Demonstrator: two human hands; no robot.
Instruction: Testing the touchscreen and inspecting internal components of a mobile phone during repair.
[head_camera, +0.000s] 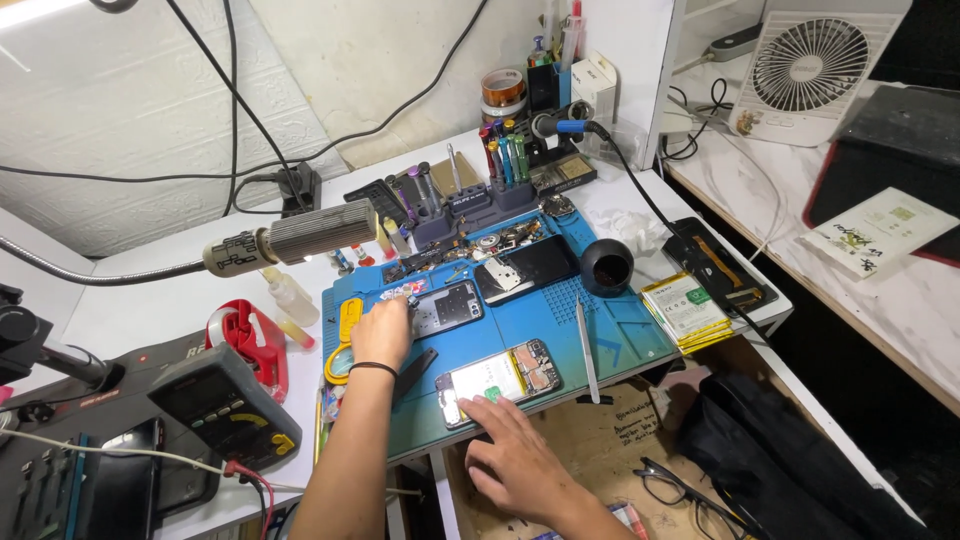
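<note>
An opened phone (500, 378) with its insides showing lies at the near edge of a blue work mat (610, 330). My right hand (508, 458) rests flat beside it, fingertips touching its lower edge, holding nothing. My left hand (383, 330), a dark band on the wrist, reaches to the mat's left part, fingers curled at small parts next to a dark phone back panel (447, 307). What those fingers pinch is hidden. A second dark phone (527, 268) lies further back.
Metal tweezers (587, 350) lie on the mat. A multimeter (222, 405) and red tape dispenser (250, 340) sit at left, a hot-air nozzle (300, 235) hangs over the mat's far left. A tool rack (480, 195), a black cup (606, 267), batteries (688, 308), a fan (808, 70) and glasses (680, 495) are around.
</note>
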